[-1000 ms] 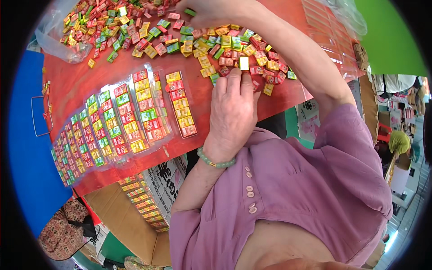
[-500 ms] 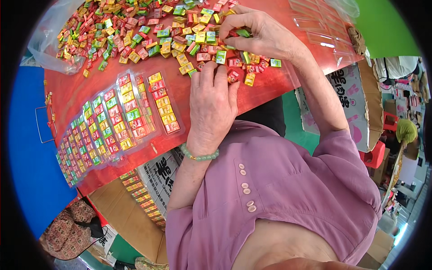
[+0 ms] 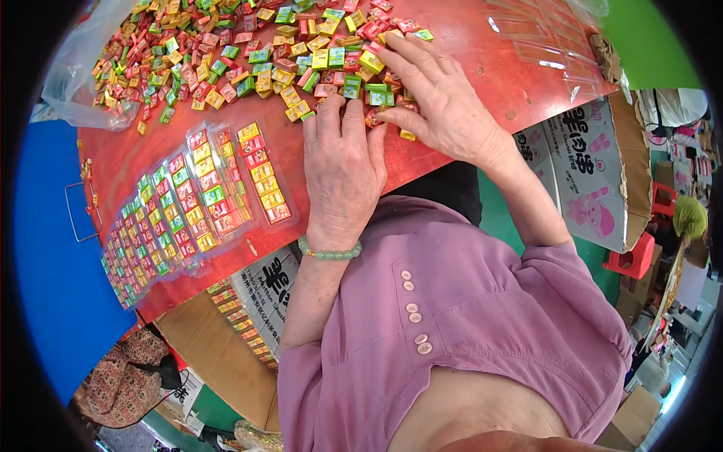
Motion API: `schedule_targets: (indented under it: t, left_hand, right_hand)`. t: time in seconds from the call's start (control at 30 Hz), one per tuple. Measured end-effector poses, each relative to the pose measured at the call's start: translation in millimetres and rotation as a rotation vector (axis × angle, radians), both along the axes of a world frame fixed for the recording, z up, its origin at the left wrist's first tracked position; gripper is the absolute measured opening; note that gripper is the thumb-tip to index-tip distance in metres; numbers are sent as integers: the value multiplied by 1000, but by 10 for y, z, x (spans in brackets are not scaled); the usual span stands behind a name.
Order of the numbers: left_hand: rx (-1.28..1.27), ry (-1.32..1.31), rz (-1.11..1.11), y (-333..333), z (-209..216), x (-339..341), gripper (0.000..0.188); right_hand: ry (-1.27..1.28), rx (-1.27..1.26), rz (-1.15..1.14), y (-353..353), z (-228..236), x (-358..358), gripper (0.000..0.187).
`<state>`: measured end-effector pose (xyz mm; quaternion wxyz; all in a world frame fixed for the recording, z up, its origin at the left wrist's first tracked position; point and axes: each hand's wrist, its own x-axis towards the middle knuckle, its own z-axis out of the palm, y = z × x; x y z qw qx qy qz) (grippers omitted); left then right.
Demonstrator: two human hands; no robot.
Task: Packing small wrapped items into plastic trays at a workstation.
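A large heap of small red, yellow and green boxes (image 3: 248,56) spreads over the far part of the red table (image 3: 482,45). My right hand (image 3: 452,109) rests over the heap's right end, fingers stretched and thumb apart, touching several boxes. At the heap's near edge, my left hand (image 3: 343,169) lies palm down, its fingertips against the boxes and its thumb apart. Neither hand visibly grips a box; what lies under the fingers is partly hidden. To the left of my left hand, a clear tray (image 3: 263,173) holds a column of boxes.
More filled clear trays (image 3: 173,200) overlap toward the left edge. Unfilled clear trays (image 3: 542,38) lie at the far right. A plastic bag (image 3: 75,90) stands at the heap's left. Below the table are an open carton (image 3: 218,369) and, to the right, a printed carton (image 3: 587,181).
My right hand has come down and nearer, flattening from a pinching shape and drawing the right-hand boxes leftward. My left hand has shifted slightly left. The view has moved a little.
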<state>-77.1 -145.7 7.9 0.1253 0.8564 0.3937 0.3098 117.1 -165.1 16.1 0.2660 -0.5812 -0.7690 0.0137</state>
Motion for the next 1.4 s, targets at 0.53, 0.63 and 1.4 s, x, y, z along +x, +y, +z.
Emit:
schedule_targets:
  t: [0.53,0.63,1.4]
  left_hand:
    - [-15,-74,13,-124,20,-111,43]
    - [-9,-59,22,-110,-4,-146,43]
    - [-44,-42,-39,10,-26,-78,41]
  right_hand:
    - [-21,-79,-11,169,89,-42,51]
    - [202,-161,123,94,171,153,39]
    - [345,-85,-251,-429,88,217,25]
